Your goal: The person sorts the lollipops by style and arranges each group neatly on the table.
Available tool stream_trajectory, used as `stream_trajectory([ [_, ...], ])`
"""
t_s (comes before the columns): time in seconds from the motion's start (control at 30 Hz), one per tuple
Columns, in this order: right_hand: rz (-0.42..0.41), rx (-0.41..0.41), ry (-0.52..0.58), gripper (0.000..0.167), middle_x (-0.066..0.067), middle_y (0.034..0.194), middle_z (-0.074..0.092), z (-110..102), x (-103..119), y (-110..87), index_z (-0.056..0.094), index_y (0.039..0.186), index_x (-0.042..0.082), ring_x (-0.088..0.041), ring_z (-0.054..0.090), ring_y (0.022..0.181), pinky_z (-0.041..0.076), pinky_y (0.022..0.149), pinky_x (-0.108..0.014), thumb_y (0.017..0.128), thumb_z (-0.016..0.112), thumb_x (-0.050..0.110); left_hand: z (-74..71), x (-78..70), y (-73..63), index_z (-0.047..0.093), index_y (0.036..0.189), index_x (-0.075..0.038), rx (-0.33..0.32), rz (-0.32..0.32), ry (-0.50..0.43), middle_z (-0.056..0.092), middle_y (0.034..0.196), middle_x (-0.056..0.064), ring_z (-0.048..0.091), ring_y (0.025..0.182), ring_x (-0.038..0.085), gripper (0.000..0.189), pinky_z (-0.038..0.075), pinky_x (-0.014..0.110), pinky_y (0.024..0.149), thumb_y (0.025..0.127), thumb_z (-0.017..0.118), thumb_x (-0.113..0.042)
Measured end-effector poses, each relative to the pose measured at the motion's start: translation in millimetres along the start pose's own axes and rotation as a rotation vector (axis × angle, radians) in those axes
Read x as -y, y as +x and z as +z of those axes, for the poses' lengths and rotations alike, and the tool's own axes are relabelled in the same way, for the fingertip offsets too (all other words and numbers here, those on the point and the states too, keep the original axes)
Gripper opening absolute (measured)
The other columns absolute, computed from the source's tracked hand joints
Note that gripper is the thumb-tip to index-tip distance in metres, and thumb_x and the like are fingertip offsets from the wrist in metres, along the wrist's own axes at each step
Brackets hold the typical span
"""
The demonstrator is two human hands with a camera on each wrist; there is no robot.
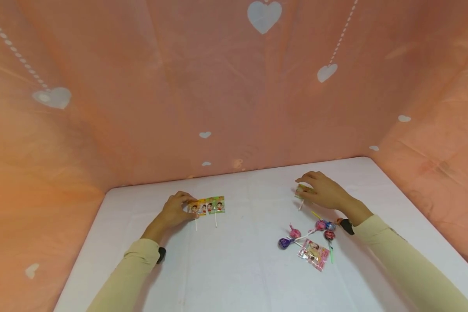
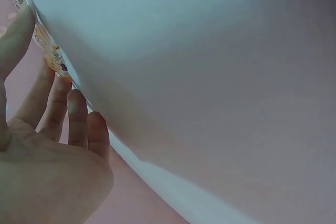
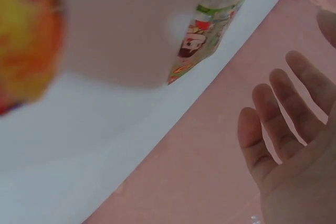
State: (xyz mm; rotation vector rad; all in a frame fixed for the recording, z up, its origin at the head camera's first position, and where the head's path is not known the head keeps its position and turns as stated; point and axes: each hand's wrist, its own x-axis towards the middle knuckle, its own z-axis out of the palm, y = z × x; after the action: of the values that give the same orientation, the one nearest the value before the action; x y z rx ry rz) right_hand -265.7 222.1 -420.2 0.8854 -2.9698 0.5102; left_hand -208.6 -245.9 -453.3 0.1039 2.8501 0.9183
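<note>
In the head view, my left hand (image 1: 175, 211) has its thumb and fingers at the edges of an orange-wrapped lollipop (image 1: 194, 209) lying flat on the table, its white stick toward me. Directly right of it, edge to edge, are another orange wrapper (image 1: 203, 206) and a green-wrapped lollipop (image 1: 219, 205). The left wrist view has the orange wrapper (image 2: 50, 53) between thumb and fingertips. My right hand (image 1: 323, 190) hovers over one more green-wrapped lollipop (image 1: 302, 190), partly hidden beneath it. Seen from the right wrist, the fingers stand apart from that green wrapper (image 3: 202, 38).
Nearer me on the right lies a loose cluster: a purple ball lollipop (image 1: 284, 243), pink ones (image 1: 295, 233), a blue one (image 1: 330, 225), a red one (image 1: 329, 235) and a pink packet (image 1: 314, 255). Orange cloth (image 1: 234, 95) with hearts hangs behind the white table (image 1: 242, 268).
</note>
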Motion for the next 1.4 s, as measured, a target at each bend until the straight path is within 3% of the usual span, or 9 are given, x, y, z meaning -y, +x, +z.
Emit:
stream_trajectory([
  [0.27,0.033,0.059,-0.031,0.051,-0.026,0.135,0.055,6.2,-15.9,-8.0,0.06,0.134,0.003,-0.048,0.048,0.126,0.04,0.104,-0.064,0.095,0.066,0.035,-0.4,2.6,-1.0,0.067,0.125,-0.005,-0.014,-0.002,-0.013,0.051,0.14,0.015,0.04,0.133,0.041,0.049,0.031,0.061,0.113,0.08,0.083,-0.018],
  [0.57,0.15,0.085,-0.027,0.068,-0.025,0.144,0.047,23.2,-27.9,-14.1,0.049,0.144,0.002,-0.044,0.041,0.133,0.038,0.108,-0.063,0.093,0.065,0.044,1.9,3.5,0.3,0.066,0.126,-0.007,-0.016,0.005,-0.019,0.052,0.14,0.013,0.04,0.133,0.04,0.05,0.031,0.06,0.113,0.081,0.083,-0.021],
  [1.1,0.094,0.047,-0.026,0.061,-0.024,0.128,0.055,21.1,-29.2,-13.0,0.058,0.134,-0.001,-0.04,0.051,0.119,0.045,0.101,-0.058,0.089,0.071,0.038,-0.7,1.9,-0.7,0.067,0.125,-0.007,-0.013,0.003,-0.021,0.051,0.139,0.014,0.039,0.134,0.041,0.049,0.031,0.062,0.112,0.081,0.083,-0.021],
  [1.4,0.127,0.055,-0.009,0.06,-0.024,0.128,0.057,21.1,-29.6,-12.5,0.06,0.133,-0.001,-0.041,0.054,0.118,0.044,0.102,-0.059,0.088,0.072,0.038,-0.9,1.6,0.0,0.067,0.125,-0.006,-0.017,0.006,0.0,0.052,0.138,0.015,0.041,0.133,0.042,0.05,0.032,0.06,0.112,0.08,0.084,-0.021],
])
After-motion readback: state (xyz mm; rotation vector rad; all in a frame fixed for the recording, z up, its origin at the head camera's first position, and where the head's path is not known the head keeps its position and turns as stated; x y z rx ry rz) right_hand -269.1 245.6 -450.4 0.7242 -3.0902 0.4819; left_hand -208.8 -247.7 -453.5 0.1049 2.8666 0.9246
